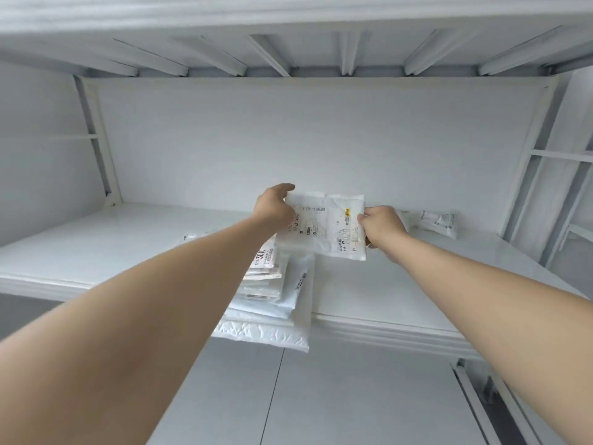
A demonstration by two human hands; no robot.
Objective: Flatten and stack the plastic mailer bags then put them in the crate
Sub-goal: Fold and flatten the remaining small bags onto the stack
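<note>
Left forearm hides stack edge; left hand, right hand grip blurred-print mailer.

Left of the stack: open shelf to the back wall. Right of the stack: open, save a loose bag far back. Overhead: ribbed upper shelf.

Bright, flat, cool light fills the shelf, leaving only faint shadows under its front lip. The wide lens bows the bars above the shelf toward the edges, and print on the bag is slightly soft.
</note>
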